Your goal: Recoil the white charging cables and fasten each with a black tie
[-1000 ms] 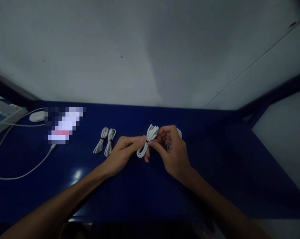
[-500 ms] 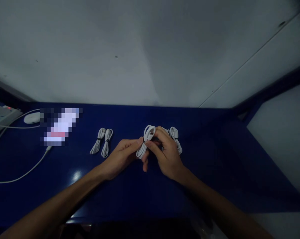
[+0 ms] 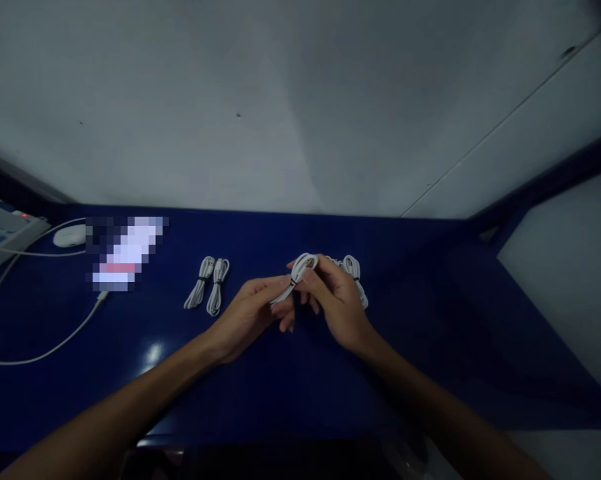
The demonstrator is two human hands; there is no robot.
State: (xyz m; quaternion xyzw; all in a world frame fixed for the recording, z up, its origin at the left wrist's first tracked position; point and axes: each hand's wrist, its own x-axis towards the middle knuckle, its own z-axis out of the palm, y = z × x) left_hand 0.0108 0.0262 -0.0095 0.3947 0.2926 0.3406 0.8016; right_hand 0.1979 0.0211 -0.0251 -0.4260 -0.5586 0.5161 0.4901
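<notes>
A white USB cable (image 3: 300, 269), coiled into a bundle with a black tie round its middle, is held above the blue table between both hands. My left hand (image 3: 253, 308) pinches its lower end near the tie. Closed on the upper loops is my right hand (image 3: 341, 303), its thumb by the connector. To the left, two more bundled white cables, one (image 3: 199, 283) beside the other (image 3: 217, 287), lie side by side on the table. Another bundled cable (image 3: 354, 280) shows behind my right hand, with part of a further one mostly hidden there.
On the left, a lit phone-like screen (image 3: 128, 253), blurred out, has a white charging cord (image 3: 75, 338) plugged in. A white rounded device (image 3: 69, 235) and a power strip-like box (image 3: 10, 233) are near it. A grey wall (image 3: 205, 153) rises behind the blue table (image 3: 260, 407).
The held cable bundle has tilted over to the right, and my right thumb has moved up onto its upper loops near the connector. The view has shifted slightly.
</notes>
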